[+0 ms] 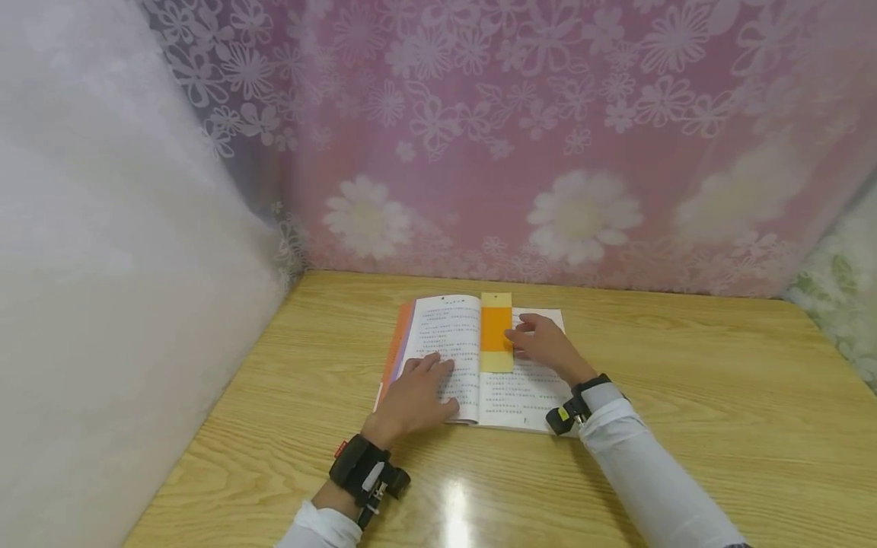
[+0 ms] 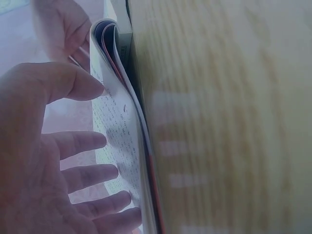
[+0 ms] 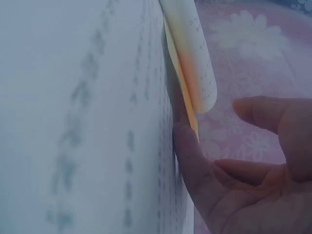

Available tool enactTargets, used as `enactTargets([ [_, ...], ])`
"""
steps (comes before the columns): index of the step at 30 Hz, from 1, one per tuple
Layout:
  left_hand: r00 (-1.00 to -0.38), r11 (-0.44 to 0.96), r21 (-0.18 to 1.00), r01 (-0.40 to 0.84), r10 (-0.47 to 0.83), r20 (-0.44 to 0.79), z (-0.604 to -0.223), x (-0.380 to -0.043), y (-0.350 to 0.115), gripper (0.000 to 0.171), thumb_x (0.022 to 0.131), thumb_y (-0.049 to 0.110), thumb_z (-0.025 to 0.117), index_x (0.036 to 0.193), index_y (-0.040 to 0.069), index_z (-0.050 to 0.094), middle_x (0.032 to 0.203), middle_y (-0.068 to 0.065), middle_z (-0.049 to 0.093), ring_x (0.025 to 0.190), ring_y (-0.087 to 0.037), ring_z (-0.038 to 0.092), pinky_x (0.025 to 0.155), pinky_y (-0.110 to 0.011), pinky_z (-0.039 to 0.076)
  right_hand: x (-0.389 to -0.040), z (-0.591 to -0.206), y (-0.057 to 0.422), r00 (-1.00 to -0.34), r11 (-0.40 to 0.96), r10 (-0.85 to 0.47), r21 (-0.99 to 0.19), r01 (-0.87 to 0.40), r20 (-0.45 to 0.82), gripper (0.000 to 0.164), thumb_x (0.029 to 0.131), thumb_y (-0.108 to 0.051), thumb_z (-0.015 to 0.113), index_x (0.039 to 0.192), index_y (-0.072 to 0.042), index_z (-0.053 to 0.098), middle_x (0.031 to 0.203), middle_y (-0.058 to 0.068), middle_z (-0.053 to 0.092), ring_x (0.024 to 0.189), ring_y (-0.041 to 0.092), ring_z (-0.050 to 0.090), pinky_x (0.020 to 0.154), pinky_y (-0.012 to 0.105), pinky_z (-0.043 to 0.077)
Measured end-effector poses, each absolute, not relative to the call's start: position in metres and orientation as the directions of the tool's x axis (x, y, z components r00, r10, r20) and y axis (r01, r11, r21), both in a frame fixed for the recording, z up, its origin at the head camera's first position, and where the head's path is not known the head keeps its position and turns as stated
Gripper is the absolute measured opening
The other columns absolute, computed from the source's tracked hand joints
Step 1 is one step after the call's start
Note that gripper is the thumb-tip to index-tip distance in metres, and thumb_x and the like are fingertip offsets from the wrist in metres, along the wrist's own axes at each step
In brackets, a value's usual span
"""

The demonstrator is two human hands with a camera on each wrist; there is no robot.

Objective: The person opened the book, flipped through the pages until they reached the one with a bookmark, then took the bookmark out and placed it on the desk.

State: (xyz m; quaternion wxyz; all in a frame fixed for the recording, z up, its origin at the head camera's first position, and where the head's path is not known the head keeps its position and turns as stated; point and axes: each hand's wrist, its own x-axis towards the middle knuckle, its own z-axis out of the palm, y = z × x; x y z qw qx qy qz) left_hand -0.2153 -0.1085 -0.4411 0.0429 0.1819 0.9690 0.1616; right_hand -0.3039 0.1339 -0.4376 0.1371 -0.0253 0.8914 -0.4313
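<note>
An open book with printed pages lies on the table. A yellow-and-orange bookmark with a small dark spot near its top lies along the book's centre fold. My left hand rests on the left page, fingers spread; its thumb touches the page in the left wrist view. Over the right page, my right hand has one fingertip at the bookmark's right edge. In the right wrist view that digit meets the bookmark's edge, while another digit stands apart from it.
The wooden table extends around the book. Behind it hangs a pink flowered cloth, and a white sheet hangs at the left. Both wrists wear black camera straps.
</note>
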Motion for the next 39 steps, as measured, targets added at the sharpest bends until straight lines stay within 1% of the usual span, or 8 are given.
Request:
enactTargets([
  [4, -0.926, 0.88, 0.327, 0.346, 0.375, -0.029, -0.441, -0.214, -0.105, 0.062, 0.081, 0.041, 0.048, 0.137, 0.017, 0.039, 0.145, -0.01, 0.035, 0.126, -0.031, 0.032, 0.098, -0.044, 0.036, -0.308, -0.44, 0.13, -0.961, 0.604, -0.122, -0.787, 0.125, -0.247, 0.065, 0.086, -0.027, 0.058, 0.137, 0.002, 0.03, 0.127, 0.021, 0.048, 0.102, 0.026, 0.055, 0.082, 0.034, 0.049],
  [8, -0.923, 0.874, 0.336, 0.352, 0.384, -0.032, -0.442, -0.213, -0.101, 0.063, 0.081, 0.041, 0.048, 0.138, 0.017, 0.039, 0.145, -0.01, 0.034, 0.126, -0.032, 0.032, 0.098, -0.044, 0.035, -0.309, -0.446, 0.13, -0.962, 0.581, -0.094, -0.799, 0.156, -0.256, 0.056, 0.083, -0.018, 0.062, 0.132, 0.001, 0.041, 0.117, 0.017, 0.054, 0.094, 0.023, 0.055, 0.073, 0.029, 0.051],
  [12, -0.922, 0.875, 0.33, 0.354, 0.386, -0.034, -0.443, -0.212, -0.098, 0.062, 0.081, 0.041, 0.047, 0.138, 0.018, 0.039, 0.145, -0.009, 0.034, 0.126, -0.031, 0.032, 0.098, -0.044, 0.035, -0.309, -0.45, 0.133, -0.964, 0.573, -0.075, -0.803, 0.167, -0.254, 0.052, 0.082, -0.015, 0.063, 0.129, -0.002, 0.045, 0.108, 0.014, 0.056, 0.086, 0.021, 0.056, 0.068, 0.027, 0.052],
  [17, -0.925, 0.881, 0.322, 0.347, 0.378, -0.034, -0.443, -0.212, -0.095, 0.062, 0.081, 0.042, 0.046, 0.138, 0.019, 0.039, 0.145, -0.008, 0.035, 0.126, -0.03, 0.032, 0.099, -0.043, 0.034, -0.308, -0.451, 0.136, -0.966, 0.556, -0.072, -0.814, 0.167, -0.248, 0.055, 0.082, -0.015, 0.063, 0.131, -0.002, 0.043, 0.109, 0.015, 0.055, 0.086, 0.022, 0.057, 0.068, 0.028, 0.052],
  [23, -0.924, 0.88, 0.319, 0.353, 0.382, -0.032, -0.443, -0.212, -0.094, 0.062, 0.08, 0.041, 0.047, 0.137, 0.017, 0.04, 0.144, -0.009, 0.036, 0.125, -0.031, 0.033, 0.098, -0.044, 0.035, -0.304, -0.45, 0.15, -0.975, 0.537, -0.094, -0.835, 0.12, -0.201, 0.057, 0.083, -0.017, 0.062, 0.133, -0.003, 0.041, 0.114, 0.017, 0.055, 0.09, 0.023, 0.058, 0.071, 0.029, 0.052],
  [31, -0.925, 0.885, 0.305, 0.353, 0.379, -0.03, -0.444, -0.214, -0.098, 0.062, 0.081, 0.043, 0.046, 0.137, 0.016, 0.039, 0.144, -0.009, 0.036, 0.126, -0.031, 0.032, 0.098, -0.045, 0.035, -0.293, -0.434, 0.194, -0.993, 0.509, -0.076, -0.86, 0.042, -0.093, 0.059, 0.085, -0.017, 0.059, 0.136, 0.0, 0.035, 0.114, 0.021, 0.052, 0.095, 0.029, 0.057, 0.073, 0.034, 0.052],
  [34, -0.927, 0.885, 0.307, 0.35, 0.373, -0.02, -0.445, -0.215, -0.101, 0.062, 0.081, 0.042, 0.045, 0.137, 0.016, 0.039, 0.144, -0.01, 0.036, 0.126, -0.031, 0.033, 0.097, -0.045, 0.036, -0.291, -0.43, 0.212, -0.994, 0.502, -0.061, -0.864, 0.043, -0.086, 0.059, 0.086, -0.015, 0.058, 0.137, 0.0, 0.033, 0.115, 0.022, 0.051, 0.097, 0.03, 0.056, 0.074, 0.035, 0.052],
  [39, -0.933, 0.887, 0.315, 0.337, 0.36, -0.018, -0.445, -0.214, -0.105, 0.063, 0.081, 0.042, 0.045, 0.137, 0.016, 0.039, 0.143, -0.01, 0.036, 0.124, -0.032, 0.034, 0.095, -0.046, 0.037, -0.287, -0.427, 0.238, -0.996, 0.538, -0.05, -0.842, 0.038, -0.076, 0.061, 0.087, -0.017, 0.057, 0.138, 0.002, 0.03, 0.118, 0.024, 0.049, 0.097, 0.031, 0.056, 0.074, 0.035, 0.052],
])
